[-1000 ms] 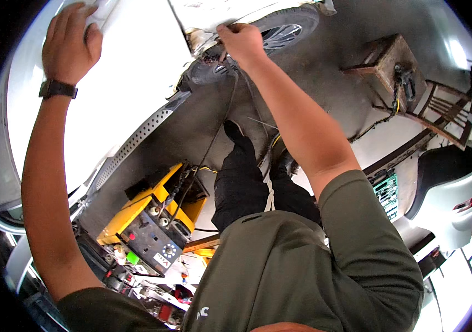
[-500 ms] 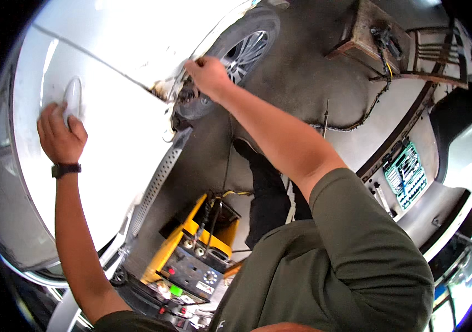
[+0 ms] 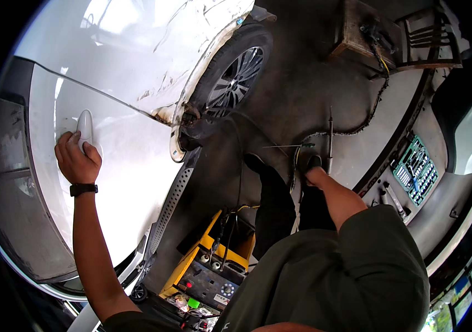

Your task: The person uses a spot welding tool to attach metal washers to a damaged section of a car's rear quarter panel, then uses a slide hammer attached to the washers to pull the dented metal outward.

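Note:
My left hand (image 3: pixel 76 157), with a dark band on its wrist, is at the white handle (image 3: pixel 85 126) of a car door (image 3: pixel 122 152). Its fingers curl at the lower end of the handle, and the thumb lies on the other side. The door looks shut, with a dark seam between it and the dented, scraped body panel (image 3: pixel 153 66). My right arm hangs down to the right of my legs. Only a small, foreshortened part of my right hand (image 3: pixel 316 176) shows above my shoe; its fingers cannot be made out.
A wheel (image 3: pixel 236 77) sits under the damaged panel edge. A yellow machine (image 3: pixel 183 271) with cables stands below the sill. A cable (image 3: pixel 369 113) and a thin rod (image 3: pixel 331 141) are on the right. Farther right are a green socket set (image 3: pixel 415 170) and a wooden chair (image 3: pixel 429 41).
My right hand has dropped from the panel edge near the wheel down to my right side. My left hand stays at the door handle, while the view has shifted a little.

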Available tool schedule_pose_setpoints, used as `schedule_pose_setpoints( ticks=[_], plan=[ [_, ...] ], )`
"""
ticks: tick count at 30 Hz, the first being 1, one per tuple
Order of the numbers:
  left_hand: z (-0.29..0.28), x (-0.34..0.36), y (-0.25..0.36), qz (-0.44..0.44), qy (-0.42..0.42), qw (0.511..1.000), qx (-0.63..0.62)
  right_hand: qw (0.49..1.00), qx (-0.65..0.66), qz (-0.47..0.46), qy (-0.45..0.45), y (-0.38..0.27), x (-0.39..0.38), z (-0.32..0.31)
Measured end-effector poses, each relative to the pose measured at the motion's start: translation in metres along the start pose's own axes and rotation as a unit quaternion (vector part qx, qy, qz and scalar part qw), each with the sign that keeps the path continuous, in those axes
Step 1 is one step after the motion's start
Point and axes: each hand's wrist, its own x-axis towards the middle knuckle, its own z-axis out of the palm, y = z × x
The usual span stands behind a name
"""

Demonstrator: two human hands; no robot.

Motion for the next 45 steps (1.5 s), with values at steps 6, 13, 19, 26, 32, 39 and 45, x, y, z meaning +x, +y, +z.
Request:
schedule_pose_setpoints(
  ticks=[6, 13, 19, 26, 32, 39, 45],
  plan=[
    [-0.039, -0.012, -0.033, 0.016, -0.035, 0.997, 0.066, 0.979, -0.034, -0.046, -0.197, -0.030, -0.003, -0.072],
    [-0.015, 0.006, -0.008, -0.031, -0.005, 0.999, 0.010, 0.994, 0.052, -0.047, 0.085, 0.017, 0.043, -0.191],
    [-0.045, -0.019, -0.044, -0.020, -0.047, 0.998, 0.048, 0.722, 0.679, -0.051, -0.123, -0.163, 0.008, -0.324],
    [-0.022, -0.021, -0.040, -0.025, -0.028, 0.999, 0.030, 0.794, 0.575, -0.058, -0.190, -0.217, -0.018, -0.290],
    [-0.029, -0.025, -0.042, -0.022, -0.027, 0.999, 0.041, 0.665, 0.677, -0.096, -0.300, -0.253, -0.050, -0.287],
    [-0.030, -0.040, -0.050, -0.023, -0.032, 0.999, 0.028, 0.818, 0.541, -0.034, -0.192, -0.246, -0.036, -0.262],
    [-0.039, 0.015, -0.023, -0.032, 0.138, 0.983, -0.117, 0.959, 0.267, 0.058, 0.080, -0.047, -0.020, -0.145]
  ],
)
